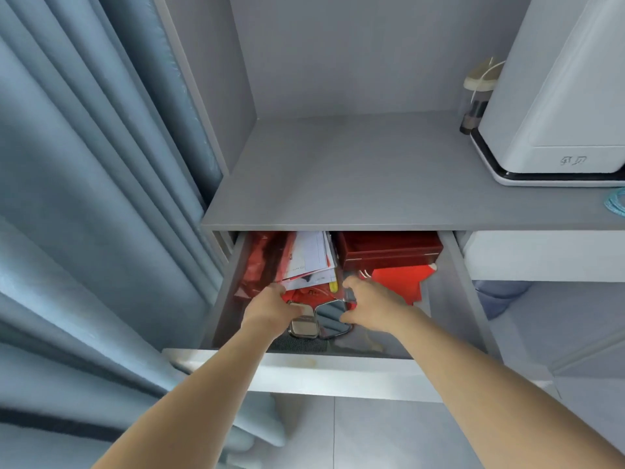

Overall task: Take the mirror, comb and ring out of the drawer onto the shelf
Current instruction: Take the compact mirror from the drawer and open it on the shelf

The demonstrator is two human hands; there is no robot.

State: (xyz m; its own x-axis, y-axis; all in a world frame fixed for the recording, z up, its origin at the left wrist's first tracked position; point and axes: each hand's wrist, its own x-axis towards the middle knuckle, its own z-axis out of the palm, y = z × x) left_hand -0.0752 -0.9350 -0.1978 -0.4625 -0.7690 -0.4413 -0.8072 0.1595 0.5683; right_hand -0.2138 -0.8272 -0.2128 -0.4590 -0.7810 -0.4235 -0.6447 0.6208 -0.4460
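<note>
Both arms reaching fwd into the open drawer (449, 265) under the grey shelf (338, 184). Left hand (270, 311) and right hand (372, 308) curling fingers round opposite edges of the folding mirror (324, 318), prob. gripping it; it's lying near the drawer front.

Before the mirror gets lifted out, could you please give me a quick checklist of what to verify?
1. Drawer pulled open: ok.
2. Both hands at the mirror, left hand and right hand on its sides: ok.
3. Firm grip on the mirror: cannot tell.
4. Bare space on the shelf to the left of the white appliance: ok.
5. Comb and ring located: cannot tell, neither is clearly visible among the red clutter.
</note>
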